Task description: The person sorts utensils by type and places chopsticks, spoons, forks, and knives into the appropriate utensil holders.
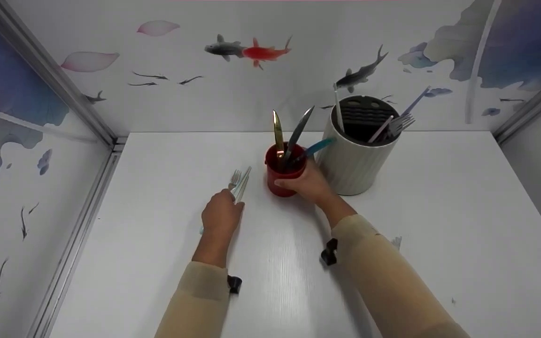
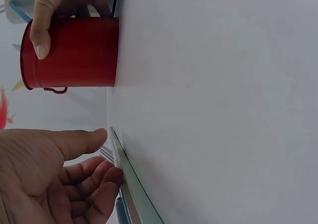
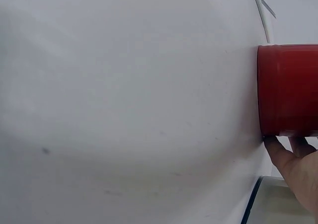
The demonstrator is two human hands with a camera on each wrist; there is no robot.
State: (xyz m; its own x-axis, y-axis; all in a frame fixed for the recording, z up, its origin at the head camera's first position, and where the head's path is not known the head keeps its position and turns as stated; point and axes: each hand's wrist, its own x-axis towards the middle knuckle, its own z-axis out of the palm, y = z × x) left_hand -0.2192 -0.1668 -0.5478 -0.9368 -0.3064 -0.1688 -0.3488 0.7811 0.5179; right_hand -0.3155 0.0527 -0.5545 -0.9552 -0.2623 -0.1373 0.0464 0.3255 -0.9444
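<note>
My right hand (image 1: pixel 313 185) grips a small red bucket (image 1: pixel 277 185) from its right side, thumb across the front; in the left wrist view a little loop shows on its wall. The bucket stands upright, holding a gold-coloured utensil (image 1: pixel 277 129), a dark silver knife (image 1: pixel 300 126) and a blue handle (image 1: pixel 318 146). Left of it, my left hand (image 1: pixel 221 213) is over a fork (image 1: pixel 235 177) and slim pale utensils (image 1: pixel 243 183) lying on the table. Seen from the left wrist, its fingers (image 2: pixel 107 182) are loosely bent, tips at a pale green handle (image 2: pixel 136 191), thumb apart from them.
A tall ribbed white holder (image 1: pixel 352 164) with a dark slotted insert stands right behind my right hand, several forks and handles sticking out. The white table (image 1: pixel 270 263) meets a printed back wall (image 1: pixel 270 98) and a metal-framed left panel (image 1: pixel 82 211).
</note>
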